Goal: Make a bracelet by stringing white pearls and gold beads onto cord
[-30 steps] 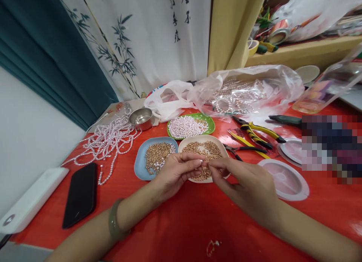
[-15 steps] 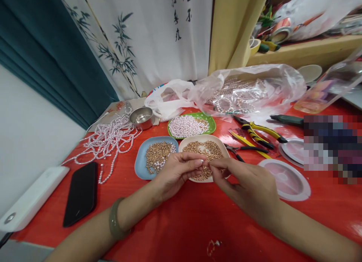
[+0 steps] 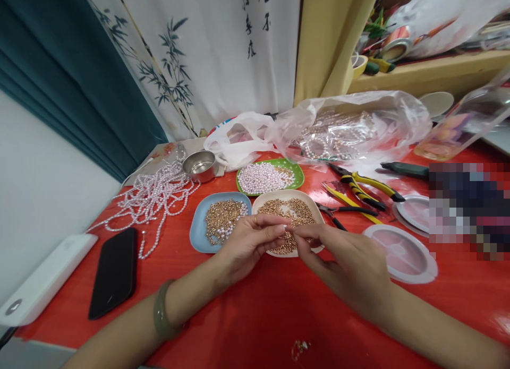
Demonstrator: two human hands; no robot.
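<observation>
My left hand point(image 3: 249, 241) and my right hand point(image 3: 346, 260) meet fingertip to fingertip over the front of the cream dish point(image 3: 319, 212) of gold beads point(image 3: 292, 205). Both are closed in a pinch; whatever sits between the fingertips is too small to make out. Just left of my left hand, the blue dish point(image 3: 196, 233) holds gold beads with some white pearl beads point(image 3: 227, 232). Behind these stands a green dish point(image 3: 298, 173) filled mostly with white pearl beads point(image 3: 261, 178). A small beaded piece point(image 3: 298, 350) shows low in the view, below my hands.
Strings of pearl beads point(image 3: 159, 188) lie at the left by a metal bowl point(image 3: 199, 166) and a black phone point(image 3: 113, 273). Yellow-handled pliers point(image 3: 366, 188), black-handled pliers point(image 3: 350, 210) and white spools point(image 3: 402, 252) are at the right. Plastic bags point(image 3: 354, 127) stretch along the back.
Both hands stay pinched together over the cream dish. My right hand's fingers have shifted very slightly; the small beaded piece below has swung or moved a little.
</observation>
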